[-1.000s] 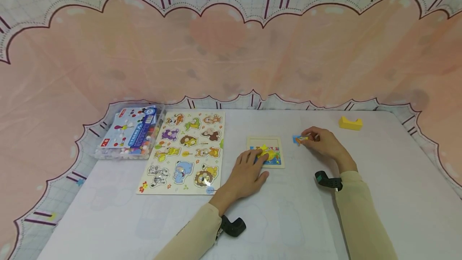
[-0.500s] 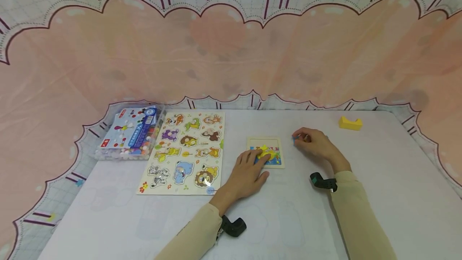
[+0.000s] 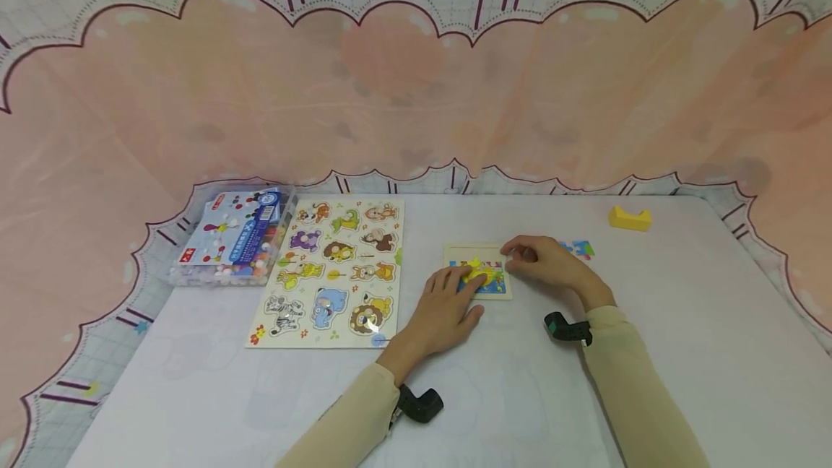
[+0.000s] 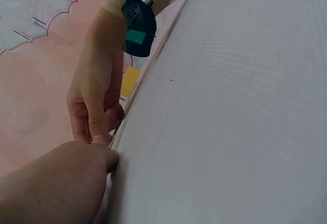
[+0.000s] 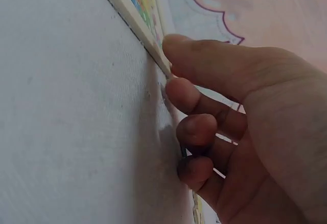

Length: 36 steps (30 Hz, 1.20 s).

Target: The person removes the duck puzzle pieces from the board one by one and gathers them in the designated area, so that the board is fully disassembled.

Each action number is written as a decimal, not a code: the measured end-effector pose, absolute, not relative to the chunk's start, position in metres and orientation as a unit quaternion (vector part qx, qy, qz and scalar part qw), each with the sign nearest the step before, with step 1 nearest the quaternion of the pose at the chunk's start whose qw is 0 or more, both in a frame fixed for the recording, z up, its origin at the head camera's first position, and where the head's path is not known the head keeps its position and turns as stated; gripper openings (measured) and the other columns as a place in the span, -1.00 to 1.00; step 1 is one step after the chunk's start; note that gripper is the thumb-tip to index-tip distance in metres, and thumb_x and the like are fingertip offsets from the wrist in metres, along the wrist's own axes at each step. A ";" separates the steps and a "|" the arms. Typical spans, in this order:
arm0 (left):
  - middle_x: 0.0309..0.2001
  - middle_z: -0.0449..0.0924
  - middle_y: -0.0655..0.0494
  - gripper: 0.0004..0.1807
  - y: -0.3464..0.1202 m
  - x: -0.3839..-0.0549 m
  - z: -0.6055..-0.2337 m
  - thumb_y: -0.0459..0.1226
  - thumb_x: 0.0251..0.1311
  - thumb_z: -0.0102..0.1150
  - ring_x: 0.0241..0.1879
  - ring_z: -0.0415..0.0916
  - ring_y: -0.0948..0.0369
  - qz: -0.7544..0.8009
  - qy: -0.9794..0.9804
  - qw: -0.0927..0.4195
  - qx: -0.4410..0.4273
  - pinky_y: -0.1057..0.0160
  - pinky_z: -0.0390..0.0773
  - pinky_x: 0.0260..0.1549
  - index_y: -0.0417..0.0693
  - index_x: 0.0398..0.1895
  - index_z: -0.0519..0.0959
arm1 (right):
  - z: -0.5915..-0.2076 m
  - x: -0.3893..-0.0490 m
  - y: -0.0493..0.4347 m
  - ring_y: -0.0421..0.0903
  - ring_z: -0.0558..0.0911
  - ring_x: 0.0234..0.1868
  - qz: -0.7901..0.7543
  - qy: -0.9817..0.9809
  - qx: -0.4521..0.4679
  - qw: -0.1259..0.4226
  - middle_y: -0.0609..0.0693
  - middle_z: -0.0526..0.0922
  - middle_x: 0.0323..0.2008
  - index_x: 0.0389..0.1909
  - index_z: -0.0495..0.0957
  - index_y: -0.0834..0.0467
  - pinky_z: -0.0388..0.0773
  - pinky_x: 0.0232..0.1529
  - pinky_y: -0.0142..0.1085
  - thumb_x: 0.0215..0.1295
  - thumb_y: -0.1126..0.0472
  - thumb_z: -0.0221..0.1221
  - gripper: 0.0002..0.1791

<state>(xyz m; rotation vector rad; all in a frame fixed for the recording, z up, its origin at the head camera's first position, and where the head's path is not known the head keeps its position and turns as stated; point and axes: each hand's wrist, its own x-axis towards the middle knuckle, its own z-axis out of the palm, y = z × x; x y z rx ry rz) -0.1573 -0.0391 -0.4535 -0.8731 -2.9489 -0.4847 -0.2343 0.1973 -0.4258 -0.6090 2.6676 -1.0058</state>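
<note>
A small wooden tray puzzle [image 3: 473,252] has a bare upper strip and a colourful picture with yellow shapes below. My left hand [image 3: 445,316] lies across its lower left, straight fingers resting on the picture. At the tray's right edge is my right hand [image 3: 552,269], thumb and index finger brought together as if around a small puzzle piece that the fingers hide. In the right wrist view, the thumb and index fingertips [image 5: 181,93] are right at the tray's corner, the other fingers curled. Further puzzle pieces [image 3: 578,248], blue and multicoloured, lie behind the right hand.
A large animal puzzle board [image 3: 325,341] lies to the left of the tray. Beyond it stands a clear plastic case [image 3: 224,276] of coloured beads with a printed card on top. A yellow block with a curved notch [image 3: 630,219] sits at the back right of the white table [image 3: 507,396].
My right hand has moved left from the loose pieces to the tray's right edge, uncovering pieces behind it. The blue piece it pinched is now out of sight. My left hand stays put.
</note>
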 end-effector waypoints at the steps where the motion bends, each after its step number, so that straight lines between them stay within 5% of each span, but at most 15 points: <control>1: 0.41 0.10 0.01 -0.44 -0.039 -0.157 -0.453 0.02 0.37 -0.16 0.39 0.00 0.03 -0.157 -0.946 0.013 -0.282 0.02 0.04 0.38 0.17 0.41 0.19 | -0.425 -0.234 0.196 -0.12 0.40 -0.36 -0.338 0.911 -0.207 0.117 -0.04 0.50 -0.34 -0.01 0.55 0.06 0.36 -0.35 -0.36 0.22 0.10 0.24 -0.68; 36: 0.39 0.14 0.00 -0.46 -0.039 -0.159 -0.454 0.01 0.37 -0.13 0.38 0.03 0.02 -0.163 -0.945 0.020 -0.283 0.00 0.05 0.38 0.15 0.39 0.25 | -0.422 -0.228 0.186 -0.13 0.40 -0.41 -0.333 0.906 -0.220 0.140 -0.06 0.47 -0.37 -0.09 0.51 0.04 0.35 -0.38 -0.37 0.19 0.12 0.27 -0.71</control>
